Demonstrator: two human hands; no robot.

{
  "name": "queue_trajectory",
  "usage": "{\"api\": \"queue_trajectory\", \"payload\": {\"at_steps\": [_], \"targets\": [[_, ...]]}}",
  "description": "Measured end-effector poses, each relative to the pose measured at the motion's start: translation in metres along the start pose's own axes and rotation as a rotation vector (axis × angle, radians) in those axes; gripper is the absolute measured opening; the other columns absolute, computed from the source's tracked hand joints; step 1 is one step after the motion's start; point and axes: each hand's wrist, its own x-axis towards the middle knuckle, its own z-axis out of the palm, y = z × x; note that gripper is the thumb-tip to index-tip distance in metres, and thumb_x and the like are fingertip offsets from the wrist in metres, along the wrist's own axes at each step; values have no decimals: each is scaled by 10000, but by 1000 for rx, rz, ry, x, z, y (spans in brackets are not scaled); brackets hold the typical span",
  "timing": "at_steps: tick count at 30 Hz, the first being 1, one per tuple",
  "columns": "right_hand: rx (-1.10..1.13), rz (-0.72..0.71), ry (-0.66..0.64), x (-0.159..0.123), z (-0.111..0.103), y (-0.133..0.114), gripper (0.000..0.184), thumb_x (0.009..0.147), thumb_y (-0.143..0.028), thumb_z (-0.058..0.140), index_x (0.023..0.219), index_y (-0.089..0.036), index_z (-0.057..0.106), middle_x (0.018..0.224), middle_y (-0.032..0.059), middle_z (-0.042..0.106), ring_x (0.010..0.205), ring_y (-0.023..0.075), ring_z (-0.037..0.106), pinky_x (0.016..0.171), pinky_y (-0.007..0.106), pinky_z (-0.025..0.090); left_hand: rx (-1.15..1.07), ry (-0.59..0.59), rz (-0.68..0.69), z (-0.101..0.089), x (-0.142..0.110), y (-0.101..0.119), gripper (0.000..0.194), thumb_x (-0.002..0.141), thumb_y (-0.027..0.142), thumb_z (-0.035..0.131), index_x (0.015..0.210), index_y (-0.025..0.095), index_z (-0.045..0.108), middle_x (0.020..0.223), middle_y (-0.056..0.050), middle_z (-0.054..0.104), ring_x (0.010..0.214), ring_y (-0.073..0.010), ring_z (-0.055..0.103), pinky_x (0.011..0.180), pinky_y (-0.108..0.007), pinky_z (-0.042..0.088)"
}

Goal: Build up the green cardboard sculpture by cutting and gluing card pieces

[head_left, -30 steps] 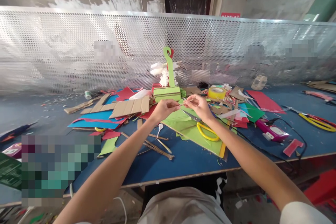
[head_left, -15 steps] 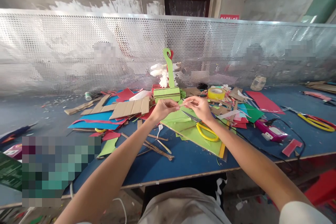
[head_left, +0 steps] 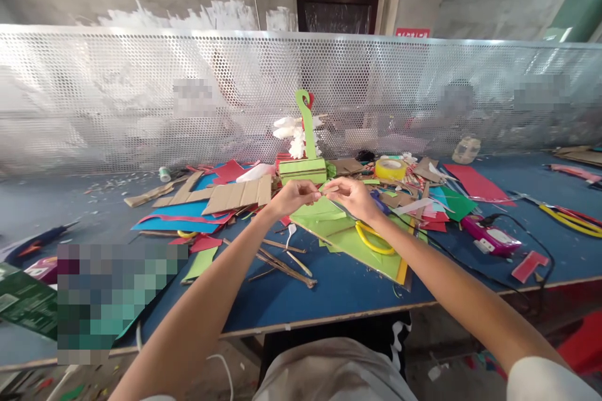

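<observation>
My left hand (head_left: 296, 197) and my right hand (head_left: 352, 198) meet fingertip to fingertip above the middle of the table. Both pinch a small brown strip (head_left: 331, 189) that looks like cardboard; the fingers hide much of it. Just behind them stands a green paper-covered box (head_left: 303, 170) with a curled green paper strip (head_left: 307, 125) rising from it and white petal-like pieces (head_left: 297, 145) alongside. Under my right forearm lie yellow-handled scissors (head_left: 371, 239), partly covered, on green sheets (head_left: 338, 235).
Corrugated cardboard (head_left: 239, 195) and blue paper (head_left: 183, 218) lie to the left. Thin sticks (head_left: 286, 268) rest near the front. Yellow tape (head_left: 390, 168), a purple device with a black cord (head_left: 491, 235) and pliers (head_left: 559, 213) are on the right. A perforated metal screen (head_left: 254, 94) borders the back.
The view has shifted slightly, moving the table a little right and down in the picture. Both hands stay together on the small strip, with more of it showing by the right fingers.
</observation>
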Motion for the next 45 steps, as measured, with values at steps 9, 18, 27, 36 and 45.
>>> {"api": "queue_trajectory", "payload": {"at_steps": [9,18,27,36,45], "targets": [[-334,253,80,130,-18,35,408,903,-433,801,1207,-184,691,1151,138,795,1028,264,760,935,408,599,274,67,8,-45,-7,-25,207,820,341,699,789,224,531,646,30,547,579,-137,494,559,-263,355],[-464,319,170,208,18,68,295,808,-243,848,1071,-174,733,1022,101,801,948,272,762,923,420,598,130,276,8,-71,-11,-33,266,848,446,719,821,207,605,709,4,579,642,-146,542,617,-284,446],[-374,-158,-2,136,-12,38,351,820,-515,836,923,-187,766,950,85,783,873,267,707,825,394,572,-125,508,-35,-72,-9,-33,341,701,437,880,792,181,674,736,-27,680,675,-151,613,641,-281,498],[-484,-152,10,90,-34,31,298,773,-482,883,890,-222,794,934,61,728,846,253,704,850,404,566,-260,484,-177,-49,-3,-48,319,654,358,900,802,151,709,798,-61,739,731,-187,695,740,-331,582],[-499,-143,-6,87,-39,29,252,741,-406,916,844,-220,783,934,68,790,981,313,709,920,420,555,-181,541,-208,-45,-7,-48,402,581,422,959,743,157,704,690,-29,701,638,-157,649,623,-271,522]]}}
